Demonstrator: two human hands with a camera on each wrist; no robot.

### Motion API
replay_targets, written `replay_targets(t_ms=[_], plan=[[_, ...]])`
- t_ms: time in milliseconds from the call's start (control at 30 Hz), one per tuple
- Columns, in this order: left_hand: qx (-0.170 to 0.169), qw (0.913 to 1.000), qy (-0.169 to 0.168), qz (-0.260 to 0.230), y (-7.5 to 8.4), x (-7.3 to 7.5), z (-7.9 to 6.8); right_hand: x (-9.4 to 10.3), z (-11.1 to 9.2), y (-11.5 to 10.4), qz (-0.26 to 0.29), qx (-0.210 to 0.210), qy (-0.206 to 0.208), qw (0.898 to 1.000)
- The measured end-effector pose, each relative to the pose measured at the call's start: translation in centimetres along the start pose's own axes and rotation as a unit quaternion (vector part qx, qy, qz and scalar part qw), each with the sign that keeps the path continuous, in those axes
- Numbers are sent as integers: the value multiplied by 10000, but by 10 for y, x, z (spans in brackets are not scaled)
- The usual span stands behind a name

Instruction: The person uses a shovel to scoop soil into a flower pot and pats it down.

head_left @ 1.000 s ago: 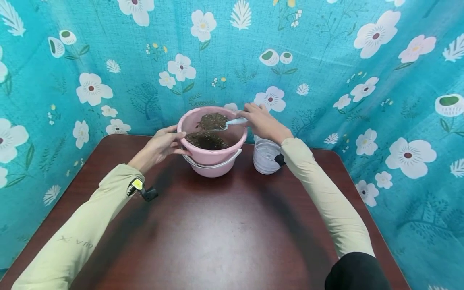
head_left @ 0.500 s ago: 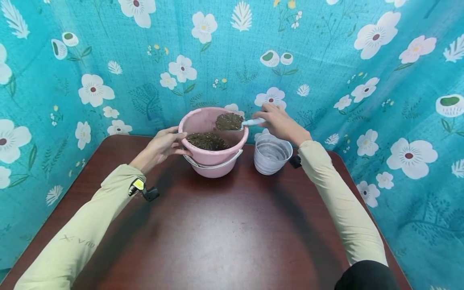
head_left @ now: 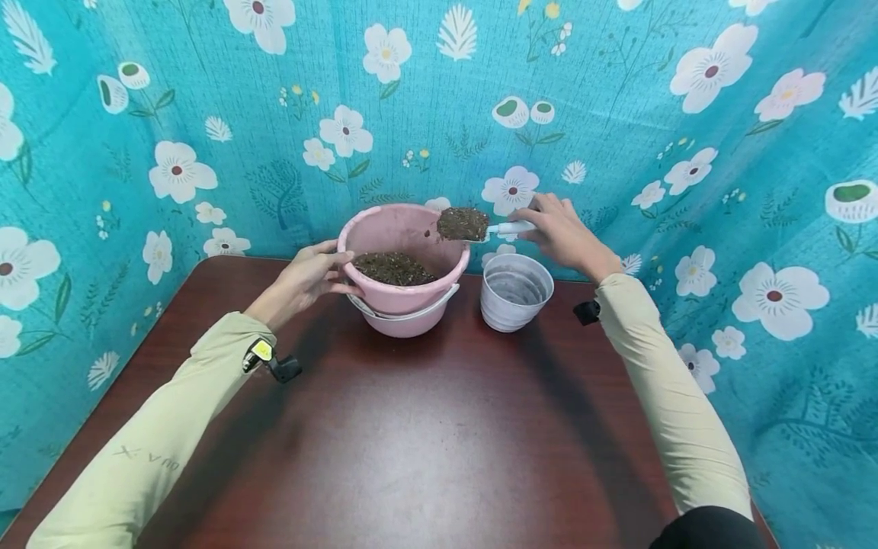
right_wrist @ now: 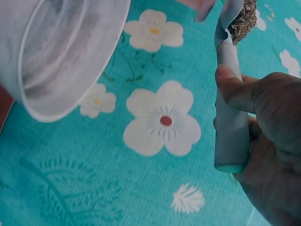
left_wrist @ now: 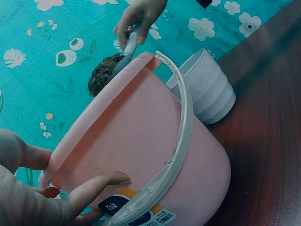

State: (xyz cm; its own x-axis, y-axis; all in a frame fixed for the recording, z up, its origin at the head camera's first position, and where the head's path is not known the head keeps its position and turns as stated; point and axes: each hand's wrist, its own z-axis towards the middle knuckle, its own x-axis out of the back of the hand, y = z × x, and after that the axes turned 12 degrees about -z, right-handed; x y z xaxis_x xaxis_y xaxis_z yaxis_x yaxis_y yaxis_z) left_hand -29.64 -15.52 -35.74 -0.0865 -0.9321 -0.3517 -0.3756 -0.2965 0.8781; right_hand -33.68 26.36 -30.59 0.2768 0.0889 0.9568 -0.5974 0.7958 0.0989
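A pink bucket [head_left: 405, 305] with dark soil [head_left: 392, 268] inside stands at the back of the table. My left hand [head_left: 312, 273] grips its left rim, thumb over the edge and fingers against the outer wall. My right hand [head_left: 565, 232] holds a small trowel [right_wrist: 230, 108] by its pale blue-grey handle, fingers and thumb wrapped round it. Heaped soil [head_left: 463, 224] covers the trowel's blade, which is over the bucket's right rim in the head view. Below the right hand stands a whitish ribbed flowerpot [head_left: 514, 293] with a bare inside.
The bucket's white handle [left_wrist: 186, 122] hangs down its front side. A blue floral curtain [head_left: 425, 99] rises right behind the brown table [head_left: 411, 442]. The flowerpot is a short gap to the right of the bucket.
My right hand has moved right, carrying the soil-laden trowel from over the bucket's middle to its right rim. The flowerpot has come into fuller view. My left hand stays on the rim.
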Motion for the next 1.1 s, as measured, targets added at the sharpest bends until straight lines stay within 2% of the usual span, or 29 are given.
replay_targets(t_ms=[333,500,867,1100], plan=[[18,9999,-118,-112,-3,-4,3,10,-26,25,159,-455,-126,9988],[69,9999,-85,-20,-1,-6,3,17,-38,33,182,-581,-245,9978],[43,9999,-131,32,-1,-9,5,5,-70,59,-102,-939,-459,9945],[39,10000,-87,-25,-1,-7,4,-7,-82,61,-287,-604,-334,9972]])
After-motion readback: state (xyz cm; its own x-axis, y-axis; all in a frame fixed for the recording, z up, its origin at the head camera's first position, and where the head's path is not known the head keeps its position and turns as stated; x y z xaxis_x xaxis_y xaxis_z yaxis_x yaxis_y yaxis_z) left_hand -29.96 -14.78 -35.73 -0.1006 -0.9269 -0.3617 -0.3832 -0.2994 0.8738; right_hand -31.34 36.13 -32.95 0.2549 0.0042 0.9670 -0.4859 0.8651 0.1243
